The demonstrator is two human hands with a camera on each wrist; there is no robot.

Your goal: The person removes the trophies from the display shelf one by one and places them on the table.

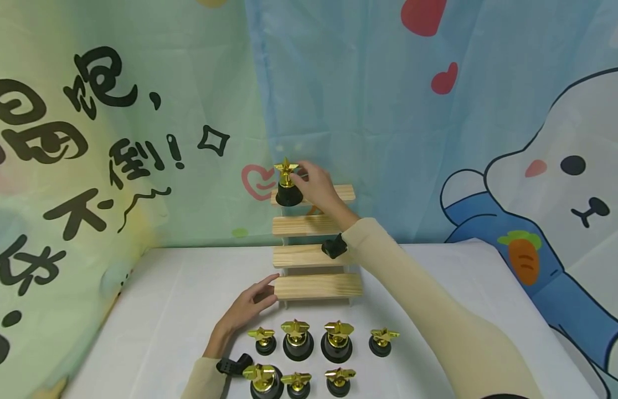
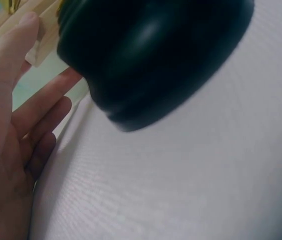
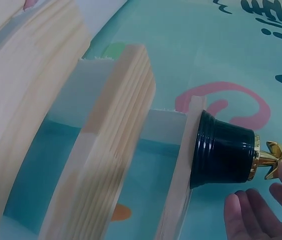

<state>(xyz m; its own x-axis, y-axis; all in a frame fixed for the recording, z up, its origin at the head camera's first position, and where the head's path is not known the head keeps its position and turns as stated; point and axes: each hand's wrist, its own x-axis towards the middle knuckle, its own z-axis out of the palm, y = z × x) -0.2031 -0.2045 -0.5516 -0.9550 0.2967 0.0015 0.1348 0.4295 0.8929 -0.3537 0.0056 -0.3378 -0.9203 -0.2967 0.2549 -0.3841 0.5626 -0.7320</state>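
Note:
A gold star trophy with a black base (image 1: 289,195) stands upright at the left end of the top tier of a wooden stepped rack (image 1: 319,287). My right hand (image 1: 316,185) pinches its gold star top between thumb and fingers. In the right wrist view, the flat bottom of the black base (image 3: 223,150) meets the top board (image 3: 183,170). Down at the lowest tier, my left hand (image 1: 246,307) rests its fingertips by the board's left end, fingers fairly straight. A large black trophy base (image 2: 155,55) partly blocks the left wrist view.
On the white tabletop (image 1: 189,288), several gold-and-black trophies, including a small one (image 1: 380,343) at the right, stand in two rows before the rack. One trophy (image 1: 264,382) is close to the left wrist strap. A printed cloth backdrop (image 1: 314,83) hangs behind.

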